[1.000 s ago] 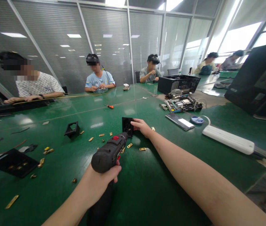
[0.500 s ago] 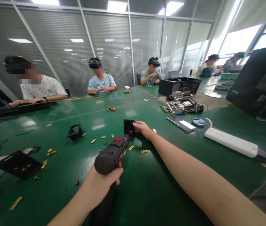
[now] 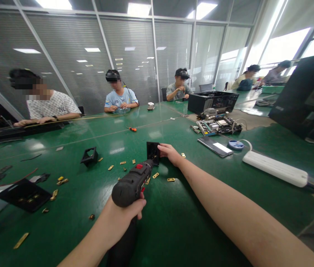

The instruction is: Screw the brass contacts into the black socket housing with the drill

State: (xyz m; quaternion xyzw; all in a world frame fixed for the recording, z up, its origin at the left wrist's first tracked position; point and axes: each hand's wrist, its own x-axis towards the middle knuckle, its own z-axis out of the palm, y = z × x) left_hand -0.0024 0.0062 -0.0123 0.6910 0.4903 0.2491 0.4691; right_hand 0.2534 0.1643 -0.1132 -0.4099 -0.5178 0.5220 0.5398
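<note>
gripping: left hand point(image 3: 125, 211), wrapped around one black drill point(image 3: 132, 183), red-trimmed, its nose aimed into the black housing point(image 3: 150, 149); contact at the tip cannot be told. right hand point(image 3: 169, 152): fingers pinching the right side of the housing, which stands upright on the worktop point(image 3: 184, 226), well in from the near edge. progress, as judged: drill work on this one piece under way, its completion not discernible. outstanding, apparently: several brass strips point(image 3: 170, 180), loose around the housing; one screw point(image 3: 91, 216), loose toward the near edge; one square black frame point(image 3: 91, 161), left of the housing, untouched. toward the left edge: one black plate point(image 3: 12, 191), brass pieces point(image 3: 32, 199) on it, fixed or loose uncertain.
</note>
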